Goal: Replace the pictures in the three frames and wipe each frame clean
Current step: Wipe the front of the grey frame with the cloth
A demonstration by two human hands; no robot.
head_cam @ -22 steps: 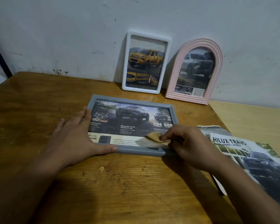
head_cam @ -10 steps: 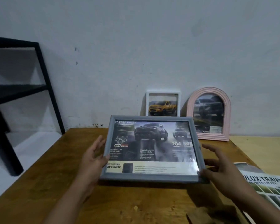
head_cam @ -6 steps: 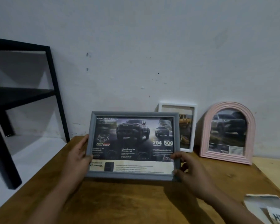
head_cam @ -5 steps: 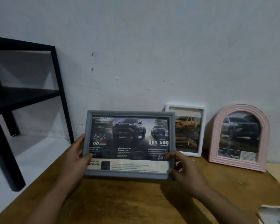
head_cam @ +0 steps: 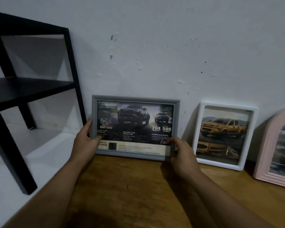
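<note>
Grey picture frame (head_cam: 136,127): landscape format, standing upright at the back of the wooden table (head_cam: 138,195), close to or against the wall (head_cam: 155,46); contact with the wall cannot be told. Lower edge at or just above the tabletop.

Left hand (head_cam: 85,142): grips the frame's left side, thumb over the front edge, fingers curled round behind. Forearm reaches in from the lower left.

Right hand (head_cam: 182,153): grips the lower right corner, thumb and fingers curled round the frame's edge. Forearm reaches in from the lower right.

White frame (head_cam: 224,135): portrait format, rounded corners, leaning against the wall just right of the grey frame. Holds a picture of a yellow pickup truck above smaller detail shots.

Pink arched frame (head_cam: 275,150): far right, partly cut off by the picture edge, leaning against the wall beside the white frame. Its picture is too blurred to tell.

Surface and room: brown wooden tabletop with visible grain; pale plaster wall with small chips and dark specks. Black shelf unit (head_cam: 23,89) stands left of the table on a white floor (head_cam: 15,170).

Writing: the grey frame's print shows dark pickup trucks, large numerals "204" and "500", and a "GD" logo at left. Heading at top and smaller text lines are not legible.
</note>
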